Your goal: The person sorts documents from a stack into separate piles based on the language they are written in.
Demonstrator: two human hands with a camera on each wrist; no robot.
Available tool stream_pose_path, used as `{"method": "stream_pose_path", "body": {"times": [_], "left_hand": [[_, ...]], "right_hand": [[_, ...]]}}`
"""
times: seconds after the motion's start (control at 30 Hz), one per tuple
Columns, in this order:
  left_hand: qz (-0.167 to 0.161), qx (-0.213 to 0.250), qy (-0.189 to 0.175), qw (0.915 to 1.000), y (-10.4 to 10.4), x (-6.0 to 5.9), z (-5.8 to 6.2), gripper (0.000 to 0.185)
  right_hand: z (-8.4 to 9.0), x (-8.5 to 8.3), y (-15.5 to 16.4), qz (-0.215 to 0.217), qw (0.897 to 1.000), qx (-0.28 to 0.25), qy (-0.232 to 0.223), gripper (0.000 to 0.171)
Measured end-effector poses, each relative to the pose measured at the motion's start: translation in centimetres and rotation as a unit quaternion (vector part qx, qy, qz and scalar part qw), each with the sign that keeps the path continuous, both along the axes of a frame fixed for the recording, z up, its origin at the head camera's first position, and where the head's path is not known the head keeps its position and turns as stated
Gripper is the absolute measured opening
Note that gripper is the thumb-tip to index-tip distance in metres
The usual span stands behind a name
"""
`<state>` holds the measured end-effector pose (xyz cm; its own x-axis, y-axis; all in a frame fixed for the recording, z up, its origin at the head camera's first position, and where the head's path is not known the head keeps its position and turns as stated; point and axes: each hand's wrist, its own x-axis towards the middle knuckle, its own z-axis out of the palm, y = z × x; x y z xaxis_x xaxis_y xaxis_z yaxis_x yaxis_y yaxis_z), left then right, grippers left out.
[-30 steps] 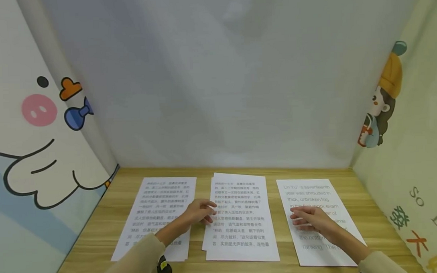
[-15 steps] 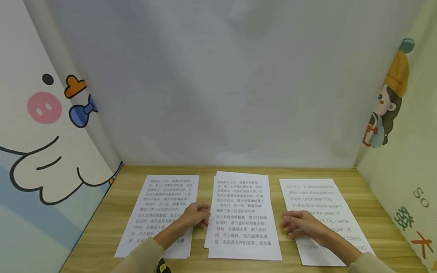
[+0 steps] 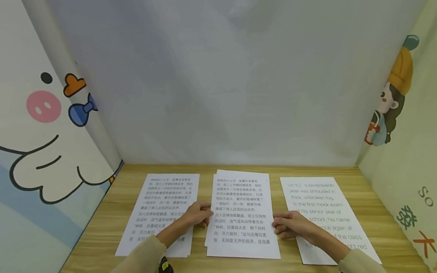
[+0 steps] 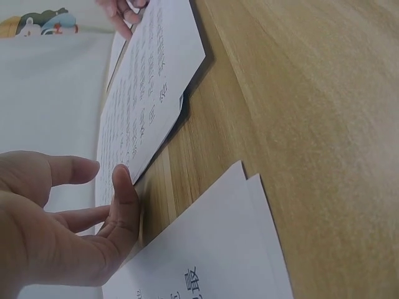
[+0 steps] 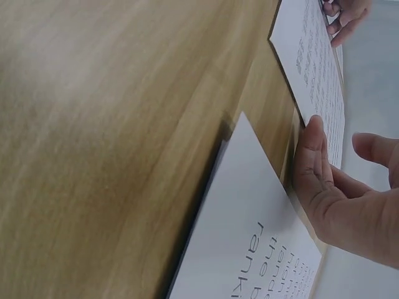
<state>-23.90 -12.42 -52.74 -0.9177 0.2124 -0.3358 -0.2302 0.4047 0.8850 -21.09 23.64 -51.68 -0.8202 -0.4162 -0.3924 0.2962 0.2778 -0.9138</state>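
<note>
Three stacks of printed paper lie side by side on a wooden table [image 3: 369, 203]. My left hand [image 3: 206, 215] rests with relaxed fingers against the left edge of the middle stack [image 3: 242, 200]. My right hand [image 3: 279, 226] touches that stack's right edge. In the left wrist view the left hand [image 4: 93, 199] has its thumb at the edge of the middle stack [image 4: 149, 93], beside the left stack [image 4: 218, 255]. In the right wrist view the right hand [image 5: 336, 187] lays its thumb along the edge of the middle stack [image 5: 312, 68], next to the right stack [image 5: 249, 230]. Neither hand holds anything.
The left stack [image 3: 163, 202] carries Chinese text, the right stack [image 3: 322, 201] English text. A grey backdrop [image 3: 220, 92] closes off the rear and cartoon-printed panels [image 3: 34, 139] stand on both sides. A small black device [image 3: 165, 270] sits at my left wrist.
My right hand slid left off the right stack to the right edge of the middle stack. My left hand drew back slightly to the middle stack's left edge.
</note>
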Motion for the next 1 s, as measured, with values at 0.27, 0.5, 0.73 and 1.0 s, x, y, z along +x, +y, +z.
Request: {"method": "stream_pose_path", "body": {"times": [0.27, 0.5, 0.73, 1.0], "left_hand": [[0.022, 0.017, 0.010, 0.9996, 0.0, -0.2, 0.0, 0.046], [0.045, 0.031, 0.029, 0.9981, 0.3, -0.4, 0.2, 0.035], [0.044, 0.072, 0.000, 0.9964, 0.9, -0.2, 0.0, 0.047], [0.064, 0.080, 0.003, 0.9948, 1.1, -0.4, -0.4, 0.054]], "right_hand": [[0.3, 0.1, 0.1, -0.029, 0.999, 0.014, 0.017, 0.057], [0.0, -0.5, -0.1, -0.056, 0.998, 0.006, 0.001, 0.056], [-0.8, -0.9, -0.4, -0.063, 0.998, -0.008, -0.014, 0.066], [-0.4, -0.8, -0.5, -0.056, 0.998, -0.011, 0.012, 0.066]]}}
